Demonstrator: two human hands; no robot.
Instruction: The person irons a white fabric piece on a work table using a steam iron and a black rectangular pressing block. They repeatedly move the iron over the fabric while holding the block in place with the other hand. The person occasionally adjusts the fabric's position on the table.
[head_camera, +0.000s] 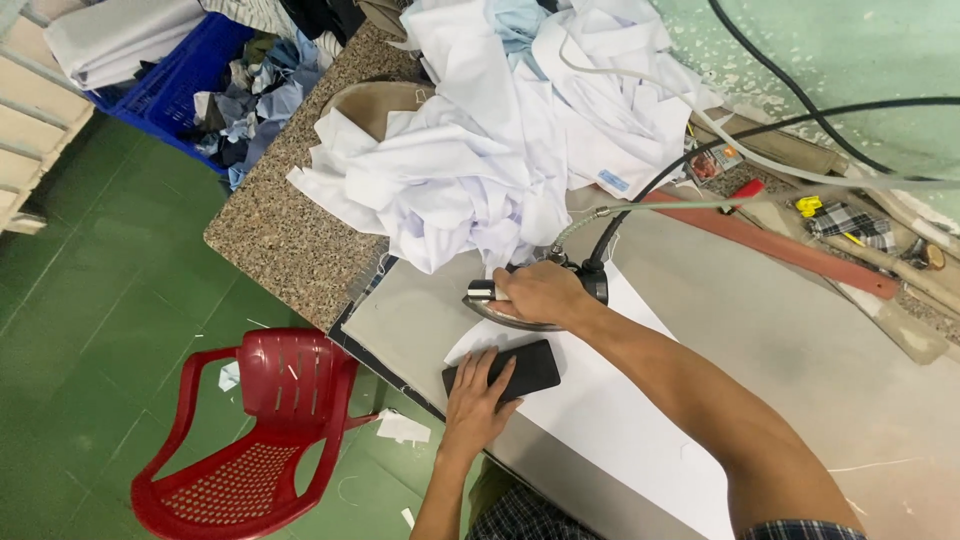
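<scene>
Far left: blue crate (190, 75) heaped with fabric scraps, parked on the green floor (90, 300) within reach of the table. Near left: red plastic chair (265, 430), pushed aside, paper bits scattered around it.

At the pad's (400, 320) near edge: left hand (478, 398) laid flat, fingers spread and open, gripping nothing, pressing on a black block (505, 370) that sits on the white fabric (600, 410); apparently weighting the cloth so it lies smooth and fixed beside the iron.

Just beyond it: right hand (540, 292) closed around the handle of the iron (520, 310), soleplate down on the white fabric, touching it, close to the block. Black cord (700, 155) and pale hose (800, 175) running up and right from the iron's rear, slung high, probably to stay off the cloth.

Far centre: big pile of white garments (490, 140) on the speckled stone counter (280, 230), just behind the iron, handy for the picking.

Right: long red strip (780, 245) along the pad's far edge, small tools and a checked scrap (850, 222) beyond it against the green wall (860, 60)
</scene>
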